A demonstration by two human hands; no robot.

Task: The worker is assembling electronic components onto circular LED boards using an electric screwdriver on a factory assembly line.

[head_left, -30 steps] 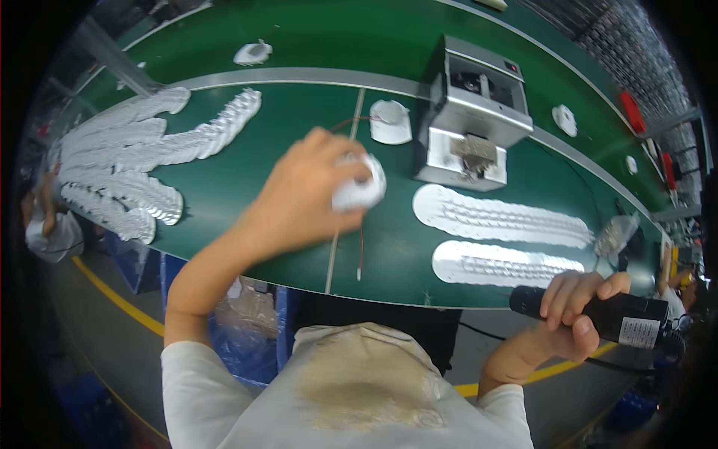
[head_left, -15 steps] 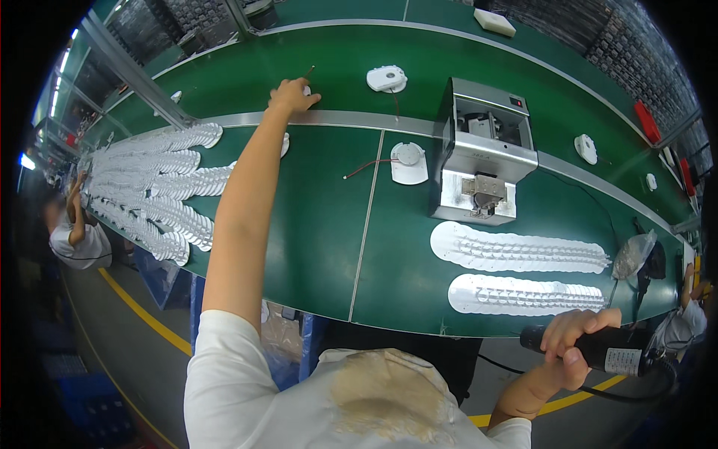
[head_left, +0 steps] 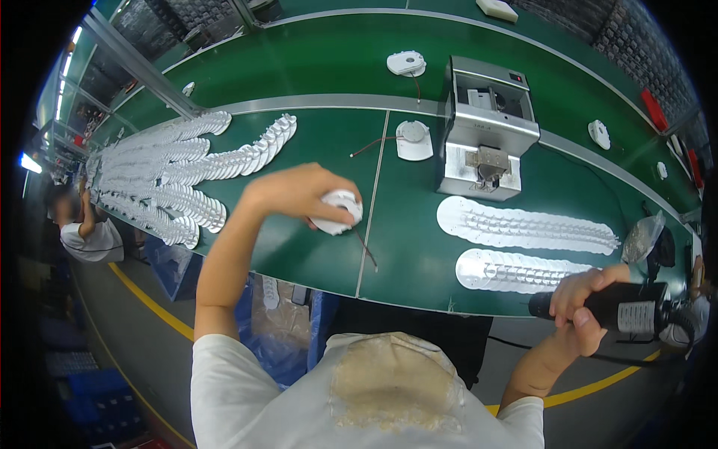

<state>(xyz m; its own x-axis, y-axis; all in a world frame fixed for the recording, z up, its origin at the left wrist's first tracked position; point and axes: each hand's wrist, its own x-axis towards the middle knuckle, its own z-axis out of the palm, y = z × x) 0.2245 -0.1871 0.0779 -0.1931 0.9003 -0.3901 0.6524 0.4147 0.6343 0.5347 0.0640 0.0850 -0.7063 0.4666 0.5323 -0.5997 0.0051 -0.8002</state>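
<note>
My left hand (head_left: 299,191) is closed round a white round plastic part (head_left: 345,200), low over the near green bench top; a thin dark-red wire trails from the part. In my right hand (head_left: 580,303) is a black electric screwdriver (head_left: 609,305), fingers wrapped round its body and its cable hanging behind. It lies level at the bench's near right edge, its nose pointing left. Another white part (head_left: 413,146) with a red wire rests on the bench, left of a silver box-shaped machine (head_left: 485,168).
Two overlapping rows of white plates (head_left: 523,227) lie right of centre. Many fanned rows of white pieces (head_left: 247,159) cover the left. Beyond a metal rail, a green belt (head_left: 314,71) carries white parts (head_left: 406,63). A clear plastic bag (head_left: 642,238) sits far right. A person (head_left: 88,236) works at far left.
My left hand has come back from the far belt toward me, bringing the white part with its wire. White parts on the belt have shifted right. The screwdriver stays in my right hand.
</note>
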